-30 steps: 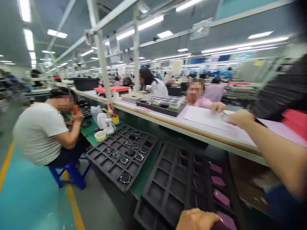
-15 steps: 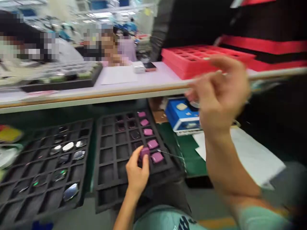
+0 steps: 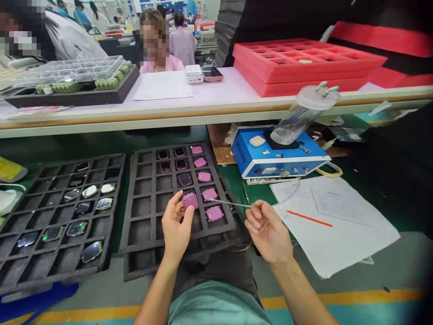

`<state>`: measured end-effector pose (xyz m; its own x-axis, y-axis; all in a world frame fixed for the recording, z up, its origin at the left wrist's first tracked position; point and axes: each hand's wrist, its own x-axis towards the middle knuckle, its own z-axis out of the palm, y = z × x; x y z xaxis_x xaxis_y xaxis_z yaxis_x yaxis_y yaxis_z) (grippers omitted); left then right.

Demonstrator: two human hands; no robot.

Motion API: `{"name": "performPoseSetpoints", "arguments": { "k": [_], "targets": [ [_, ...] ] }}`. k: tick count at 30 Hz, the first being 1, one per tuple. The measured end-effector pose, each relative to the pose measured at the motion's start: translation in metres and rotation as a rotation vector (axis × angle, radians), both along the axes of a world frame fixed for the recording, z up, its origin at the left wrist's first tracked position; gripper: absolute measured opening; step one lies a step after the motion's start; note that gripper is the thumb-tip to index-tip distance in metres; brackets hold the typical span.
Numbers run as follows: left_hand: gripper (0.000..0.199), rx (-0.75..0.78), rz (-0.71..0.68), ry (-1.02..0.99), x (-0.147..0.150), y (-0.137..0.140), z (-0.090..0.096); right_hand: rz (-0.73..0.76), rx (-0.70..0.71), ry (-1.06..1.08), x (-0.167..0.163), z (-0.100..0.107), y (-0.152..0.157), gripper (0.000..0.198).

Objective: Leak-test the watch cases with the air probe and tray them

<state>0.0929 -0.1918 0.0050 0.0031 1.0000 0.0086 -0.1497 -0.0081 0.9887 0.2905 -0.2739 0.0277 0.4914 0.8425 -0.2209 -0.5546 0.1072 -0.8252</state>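
My left hand (image 3: pixel 177 223) holds a pink smartwatch body (image 3: pixel 190 201) between thumb and fingers, over the black foam tray (image 3: pixel 142 212). In the tray's right column lie several pink watch bodies, the nearest being one pink watch (image 3: pixel 214 213) beside my left hand. Dark-faced watches with pink frames, such as this one (image 3: pixel 184 179), fill some pockets further left. My right hand (image 3: pixel 270 232) is at the tray's right, fingers curled and closed at the end of a thin metal rod (image 3: pixel 233 203). The rod's other end reaches between two pink watches.
A second foam tray (image 3: pixel 64 253) with several watches lies at left. Behind my right hand stand a blue box (image 3: pixel 287 163) with a clear cylinder (image 3: pixel 294 119), papers (image 3: pixel 341 216) and an orange stick (image 3: pixel 309 218). A shelf (image 3: pixel 162 118) with red foam trays (image 3: pixel 304 72) crosses above.
My right hand has dropped from in front of the shelf to the thin rod beside the tray. My left hand still holds the pink watch body, now turned slightly. The view has steadied.
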Motion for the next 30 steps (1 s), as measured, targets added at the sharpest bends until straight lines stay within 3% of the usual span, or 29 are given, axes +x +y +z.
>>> {"name": "performPoseSetpoints", "arguments": {
  "k": [3,7,12,16,24,30],
  "targets": [
    [0.046,-0.046,0.02,-0.101,0.0,0.0,0.005,0.057,0.143,-0.083,-0.013,0.007,0.02,0.023],
    [0.037,-0.035,0.036,-0.186,0.003,0.001,0.013,0.059,0.199,-0.201,-0.035,-0.004,0.039,0.018],
    [0.035,0.047,0.057,0.025,0.012,0.002,0.017,-0.054,0.26,-0.417,-0.046,-0.02,0.045,0.009],
    [0.024,0.016,0.05,0.046,0.018,0.0,0.016,-0.102,0.227,-0.554,-0.048,-0.021,0.043,0.01],
    [0.033,0.067,-0.008,0.207,0.025,-0.006,0.015,-0.108,0.238,-0.579,-0.047,-0.025,0.042,0.007],
    [0.033,0.048,-0.005,0.189,0.041,-0.012,0.015,-0.132,0.24,-0.55,-0.038,-0.032,0.044,0.015]
  ]
}}
